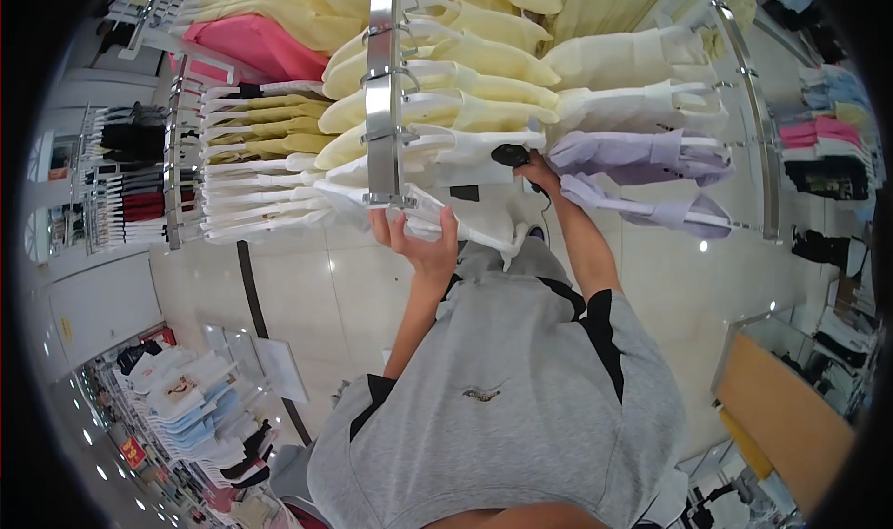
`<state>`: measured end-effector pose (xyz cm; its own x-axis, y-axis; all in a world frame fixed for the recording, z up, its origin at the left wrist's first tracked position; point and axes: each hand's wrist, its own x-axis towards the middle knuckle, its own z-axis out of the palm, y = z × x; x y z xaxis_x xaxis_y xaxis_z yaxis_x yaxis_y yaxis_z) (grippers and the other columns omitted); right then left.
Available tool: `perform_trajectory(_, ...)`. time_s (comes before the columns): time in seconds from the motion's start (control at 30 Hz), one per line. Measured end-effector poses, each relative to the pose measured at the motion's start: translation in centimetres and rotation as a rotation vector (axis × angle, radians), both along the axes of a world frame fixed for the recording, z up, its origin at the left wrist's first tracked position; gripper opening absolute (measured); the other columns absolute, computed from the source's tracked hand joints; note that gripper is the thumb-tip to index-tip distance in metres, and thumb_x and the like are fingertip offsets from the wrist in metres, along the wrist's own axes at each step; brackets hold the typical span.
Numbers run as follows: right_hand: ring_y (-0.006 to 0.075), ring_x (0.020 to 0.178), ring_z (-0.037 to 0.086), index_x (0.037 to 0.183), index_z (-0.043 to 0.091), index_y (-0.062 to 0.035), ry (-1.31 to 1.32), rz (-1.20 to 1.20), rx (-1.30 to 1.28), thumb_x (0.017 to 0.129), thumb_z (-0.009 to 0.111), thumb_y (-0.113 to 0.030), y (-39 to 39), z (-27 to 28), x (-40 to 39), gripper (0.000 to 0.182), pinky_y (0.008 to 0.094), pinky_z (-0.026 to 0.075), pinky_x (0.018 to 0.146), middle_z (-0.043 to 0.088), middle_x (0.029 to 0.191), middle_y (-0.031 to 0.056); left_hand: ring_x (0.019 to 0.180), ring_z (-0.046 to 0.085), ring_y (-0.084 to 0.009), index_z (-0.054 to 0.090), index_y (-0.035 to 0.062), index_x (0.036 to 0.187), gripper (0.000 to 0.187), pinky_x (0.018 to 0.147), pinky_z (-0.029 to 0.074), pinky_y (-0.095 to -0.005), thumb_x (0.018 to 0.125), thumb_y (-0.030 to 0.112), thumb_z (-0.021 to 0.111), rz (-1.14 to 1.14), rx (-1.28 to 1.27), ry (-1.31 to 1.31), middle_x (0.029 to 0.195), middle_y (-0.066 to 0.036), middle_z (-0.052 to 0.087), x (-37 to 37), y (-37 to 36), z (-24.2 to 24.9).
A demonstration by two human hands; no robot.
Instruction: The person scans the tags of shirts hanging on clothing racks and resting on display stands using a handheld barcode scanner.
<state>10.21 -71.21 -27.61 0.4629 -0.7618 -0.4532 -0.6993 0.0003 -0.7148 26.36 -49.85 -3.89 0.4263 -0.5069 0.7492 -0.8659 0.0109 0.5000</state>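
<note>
My left hand (420, 247) is raised at the near end of the metal rail (382, 111). Its fingers and thumb are apart, against the front white garment (482, 226) on the rail. In my right hand (537, 172) is a black handheld device (511, 155) that looks like a barcode scanner, with a thin cord below it. The device points at the white clothes, close to a pale card-like piece (476, 175). Beside this hand hang lilac garments (642, 154). Pale yellow garments (446, 75) hang farther along the rail.
At left, mustard garments (270, 125) and white garments (256, 197) hang on another rail. A metal upright (744, 92) holds hangers at right. Behind me are a rack of shirts (191, 408) and a wooden counter top (781, 408). Tiled floor (344, 283) shows below.
</note>
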Motion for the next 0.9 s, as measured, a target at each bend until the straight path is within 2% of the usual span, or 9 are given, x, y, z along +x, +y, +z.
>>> perform_trajectory(0.1,0.0272,0.091,0.06,0.113,0.055,-0.0016,-0.284,-0.085,0.112,0.061,0.074,-0.017,-1.6,-7.8,1.1,0.058,0.0367,0.047,0.081,0.064,0.094,0.0137,0.129,0.027,-0.041,0.026,0.0054,0.125,0.069,0.106,0.023,-0.0526,0.073,0.005,0.072,0.118,0.019,0.031,0.137,-0.025,0.025,-1.4,0.5,0.2)
perform_trajectory(0.2,0.0243,0.074,0.059,0.103,0.057,-0.0001,-0.533,-0.209,0.141,0.064,0.073,-0.014,-2.4,-7.1,2.4,0.044,0.0374,0.048,0.066,0.062,0.082,0.0091,0.123,0.033,-0.0392,0.033,0.0041,0.12,0.059,0.102,0.028,-0.0506,0.074,0.004,0.069,0.145,0.086,-0.043,0.132,-0.025,0.03,-4.1,2.1,0.5)
perform_trajectory(0.3,0.0237,0.066,0.057,0.1,0.058,-0.0003,-0.676,-0.299,-0.398,0.066,0.074,-0.015,-2.8,-6.6,2.7,0.04,0.0369,0.046,0.058,0.062,0.079,0.0076,0.112,0.044,-0.0375,0.046,0.0035,0.107,0.039,0.095,0.035,-0.0468,0.074,0.001,0.067,-0.023,0.17,0.083,0.118,-0.02,0.045,-9.3,3.1,-1.5)
perform_trajectory(0.53,0.0248,0.067,0.058,0.101,0.059,-0.0012,0.042,0.216,-0.413,0.068,0.077,-0.019,0.6,-7.8,-8.4,0.041,0.037,0.047,0.06,0.062,0.079,0.007,0.095,0.06,-0.0366,0.052,0.0015,0.111,0.032,0.081,0.047,-0.041,0.08,0.006,0.058,-0.236,0.674,0.732,0.103,-0.019,0.062,-19.6,-0.6,-11.4)
perform_trajectory(0.6,0.0231,0.068,0.059,0.1,0.061,-0.0026,-0.037,0.083,-0.274,0.072,0.076,-0.018,4.1,-0.7,-10.4,0.035,0.037,0.048,0.062,0.065,0.083,0.0046,0.095,0.06,-0.0359,0.052,0.0007,0.113,0.033,0.082,0.047,-0.0402,0.082,0.01,0.058,-0.248,0.719,0.762,0.103,-0.019,0.062,-20.2,-1.1,-14.8)
perform_trajectory(0.67,0.0169,0.07,0.061,0.096,0.064,-0.0029,-0.654,-0.112,-0.048,0.074,0.075,-0.011,7.8,8.7,-12.4,0.026,0.0323,0.05,0.066,0.066,0.083,0.0027,0.096,0.06,-0.0352,0.052,-0.0001,0.114,0.034,0.082,0.047,-0.0393,0.083,0.013,0.059,-0.259,0.757,0.798,0.104,-0.019,0.061,-20.4,-1.8,-15.9)
perform_trajectory(0.73,0.0158,0.083,0.06,0.101,0.063,-0.0016,-0.613,-0.057,0.112,0.073,0.076,-0.01,9.3,11.5,-15.8,0.032,0.0319,0.049,0.074,0.065,0.092,0.0057,0.097,0.062,-0.0352,0.054,-0.0008,0.118,0.043,0.085,0.048,-0.0412,0.081,0.019,0.063,-0.272,1.038,0.967,0.11,-0.021,0.062,-19.8,-2.8,-15.8)
perform_trajectory(0.83,0.0136,0.093,0.061,0.108,0.062,-0.0011,-0.584,0.01,0.294,0.072,0.077,-0.005,10.8,16.3,-18.9,0.04,0.0299,0.048,0.083,0.065,0.1,0.0066,0.099,0.062,-0.0361,0.055,-0.0002,0.121,0.048,0.088,0.046,-0.0404,0.082,0.026,0.063,-0.59,0.831,0.688,0.107,-0.023,0.063,-22.4,-1.5,-30.4)
perform_trajectory(0.9,0.0119,0.093,0.06,0.109,0.064,-0.0022,-0.572,-0.04,0.254,0.071,0.077,-0.002,11.3,18.4,-20.0,0.041,0.0279,0.048,0.085,0.065,0.102,0.0032,0.102,0.06,-0.0366,0.055,-0.0004,0.121,0.05,0.089,0.045,-0.0399,0.082,0.029,0.064,-0.526,0.773,0.688,0.109,-0.023,0.062,-23.5,-1.5,-30.2)
